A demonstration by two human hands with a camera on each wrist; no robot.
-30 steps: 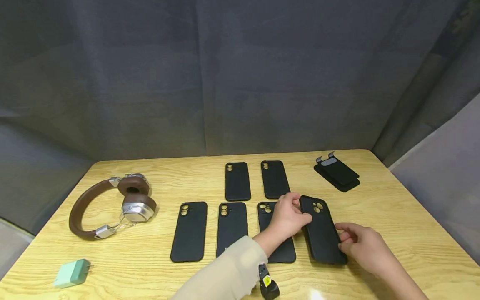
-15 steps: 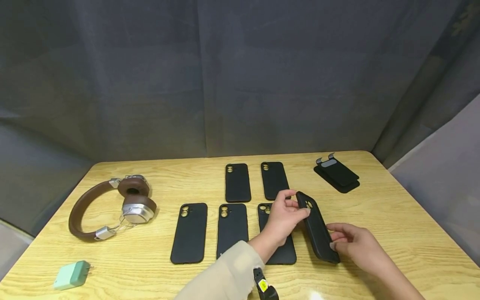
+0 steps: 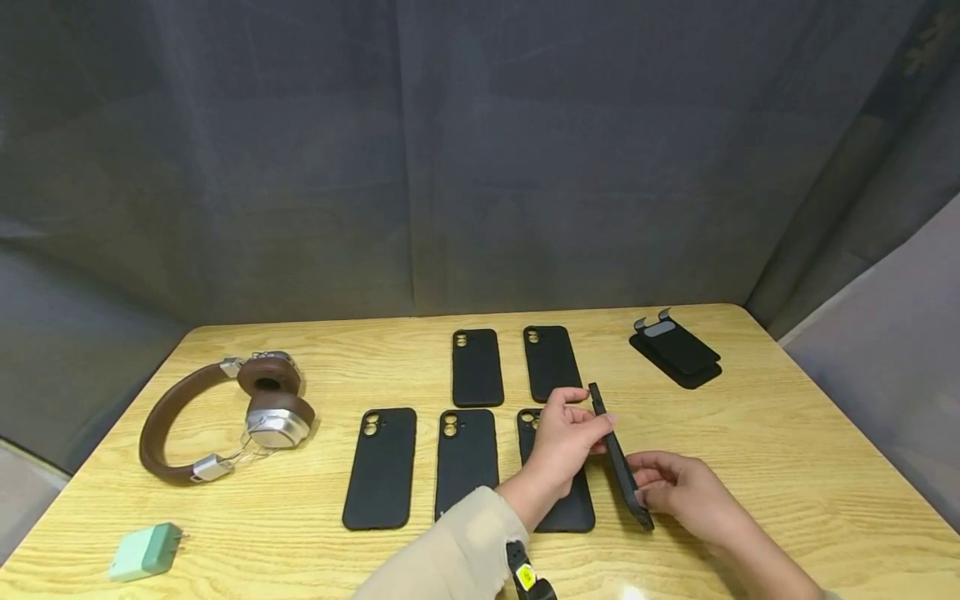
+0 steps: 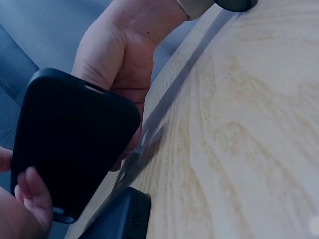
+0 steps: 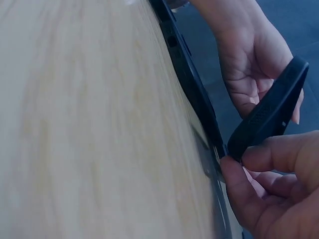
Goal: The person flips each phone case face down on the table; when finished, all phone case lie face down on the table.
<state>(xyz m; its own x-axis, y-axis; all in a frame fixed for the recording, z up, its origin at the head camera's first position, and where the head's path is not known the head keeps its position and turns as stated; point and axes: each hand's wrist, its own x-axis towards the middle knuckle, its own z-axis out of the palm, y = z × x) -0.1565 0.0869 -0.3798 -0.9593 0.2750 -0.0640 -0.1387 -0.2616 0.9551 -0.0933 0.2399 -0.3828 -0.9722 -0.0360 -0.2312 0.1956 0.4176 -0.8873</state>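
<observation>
Edgewise above worktop: black phone case, pinched at far end by left hand, at near end by right hand. Probably light, flexible, slightly grippy; best held by rims.

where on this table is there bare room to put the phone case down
Bare wood lies right of the held case, between the right hand and the stacked cases at the far corner. Another patch sits between the headphones and the charger. The middle, with five flat cases, is crowded.
</observation>
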